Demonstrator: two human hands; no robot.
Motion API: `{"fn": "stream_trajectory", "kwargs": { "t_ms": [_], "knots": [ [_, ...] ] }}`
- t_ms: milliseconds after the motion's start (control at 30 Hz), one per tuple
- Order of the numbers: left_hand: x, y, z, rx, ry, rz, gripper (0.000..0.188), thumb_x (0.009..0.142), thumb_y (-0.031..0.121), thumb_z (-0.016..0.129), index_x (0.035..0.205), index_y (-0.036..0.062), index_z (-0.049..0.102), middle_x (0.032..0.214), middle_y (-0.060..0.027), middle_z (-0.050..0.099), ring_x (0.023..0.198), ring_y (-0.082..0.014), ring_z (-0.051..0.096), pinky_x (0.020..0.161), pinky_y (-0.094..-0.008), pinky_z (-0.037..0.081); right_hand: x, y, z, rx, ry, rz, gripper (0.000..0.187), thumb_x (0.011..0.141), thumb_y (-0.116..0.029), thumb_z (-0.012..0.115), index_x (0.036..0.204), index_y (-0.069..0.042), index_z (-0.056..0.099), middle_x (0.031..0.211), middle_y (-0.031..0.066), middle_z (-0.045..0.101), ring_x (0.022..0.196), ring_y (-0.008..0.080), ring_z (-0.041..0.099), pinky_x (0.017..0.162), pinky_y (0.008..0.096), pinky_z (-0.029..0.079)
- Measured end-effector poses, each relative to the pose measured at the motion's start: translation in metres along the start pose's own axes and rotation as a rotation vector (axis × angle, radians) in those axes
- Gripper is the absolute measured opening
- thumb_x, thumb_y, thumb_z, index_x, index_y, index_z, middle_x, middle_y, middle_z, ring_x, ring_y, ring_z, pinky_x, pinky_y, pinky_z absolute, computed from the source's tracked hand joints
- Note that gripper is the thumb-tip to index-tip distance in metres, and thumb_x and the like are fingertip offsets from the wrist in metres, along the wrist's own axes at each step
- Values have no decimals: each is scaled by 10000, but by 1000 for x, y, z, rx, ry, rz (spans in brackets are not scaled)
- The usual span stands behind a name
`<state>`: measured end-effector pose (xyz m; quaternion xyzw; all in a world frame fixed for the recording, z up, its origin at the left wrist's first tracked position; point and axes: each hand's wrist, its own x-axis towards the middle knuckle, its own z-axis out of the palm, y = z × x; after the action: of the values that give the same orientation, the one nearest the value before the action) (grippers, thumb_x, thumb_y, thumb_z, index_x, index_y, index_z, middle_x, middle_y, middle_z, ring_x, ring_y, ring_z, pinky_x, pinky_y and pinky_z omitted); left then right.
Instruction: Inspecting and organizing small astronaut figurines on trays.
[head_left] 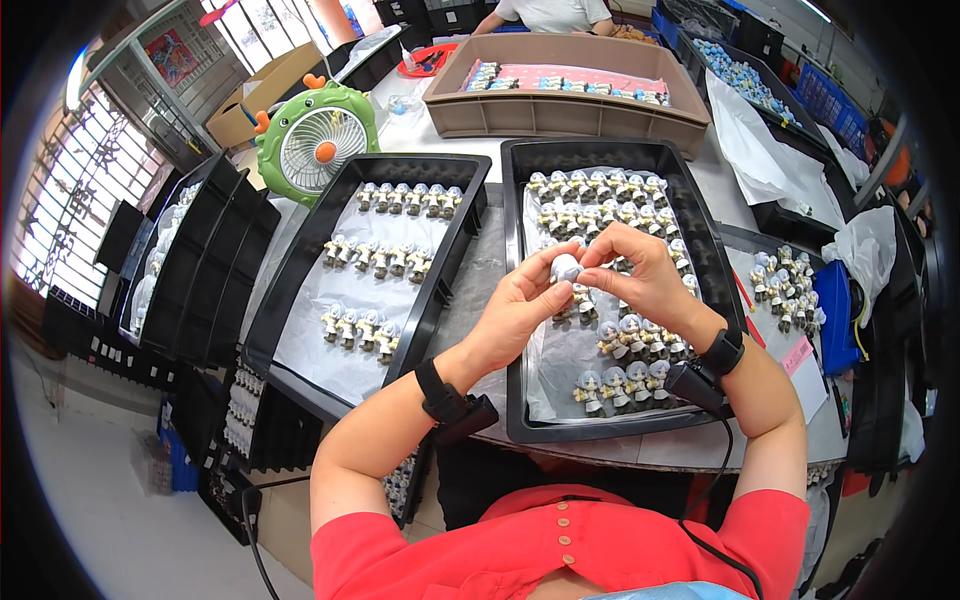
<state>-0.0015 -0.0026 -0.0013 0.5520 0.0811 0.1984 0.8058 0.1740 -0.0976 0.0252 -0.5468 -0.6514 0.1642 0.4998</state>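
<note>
Between my two hands is a small figurine (pixel 566 268) with a pale grey-blue head, raised over the right-hand black tray (pixel 600 432). My left hand (pixel 522 302) pinches it from the left, thumb below the head. From the right, the closed fingertips of my right hand (pixel 640 268) press against the same head. Its lower part is mostly hidden by my fingers. Under my hands, rows of similar figurines (pixel 625 385) lie on white lining in the tray. Another black tray (pixel 300 385) on the left holds three spaced rows of figurines (pixel 375 258).
A brown bin (pixel 560 118) with more figurines stands beyond the trays. A green fan (pixel 318 145) sits at the back left. Loose figurines (pixel 786 288) lie right of my tray, near a blue container (pixel 838 315) and a pink-and-white paper (pixel 803 370). Across the table is another person (pixel 555 12).
</note>
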Motion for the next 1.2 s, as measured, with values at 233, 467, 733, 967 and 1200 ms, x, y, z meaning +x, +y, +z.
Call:
{"fn": "stream_trajectory", "kwargs": {
  "t_ms": [233, 467, 733, 967, 1200],
  "knots": [
    [2, -3, -3, 21, -15, 30, 514, 902, 132, 595, 1370, 64, 395, 1282, -11, 472, 1039, -52, 460, 919, -244, 388, -1, 0, 1, 29, -19, 32, 174, 780, -121, 730, 892, -25, 637, 846, 52, 629, 783, 131, 625, 717, 264, 500],
    [1, -4, -1, 44, -5, 46, 550, 890, 104, 608, 1387, 56, 378, 1294, -20, 487, 1048, -69, 483, 908, -241, 404, 1, -5, 1, -8, -60, -48, 157, 785, -95, 713, 917, -39, 649, 852, 61, 626, 783, 150, 629, 713, 274, 504],
    [0, -6, -1, 61, 6, 53, 532, 891, 104, 607, 1376, 57, 393, 1279, -18, 497, 1066, -72, 489, 906, -240, 408, -2, 1, 1, -97, -45, -128, 138, 789, -77, 702, 906, -32, 644, 851, 72, 626, 778, 170, 635, 698, 284, 506],
    [0, 1, -2, -186, 58, -50, 525, 915, 179, 588, 1378, 64, 367, 1253, -41, 517, 1072, -144, 545, 892, -314, 460, 1, -27, -6, -12, 14, -83, 136, 794, -52, 686, 921, -24, 644, 845, 87, 639, 768, 163, 646, 690, 285, 501],
    [5, -1, -9, -249, 71, -52, 517, 921, 206, 563, 1379, 74, 363, 1317, -93, 484, 1096, -207, 551, 935, -396, 458, -26, -84, -27, -97, 27, -454, 133, 860, -144, 596, 924, -28, 596, 835, 71, 621, 677, 189, 570, 630, 303, 443]
  ]
}}
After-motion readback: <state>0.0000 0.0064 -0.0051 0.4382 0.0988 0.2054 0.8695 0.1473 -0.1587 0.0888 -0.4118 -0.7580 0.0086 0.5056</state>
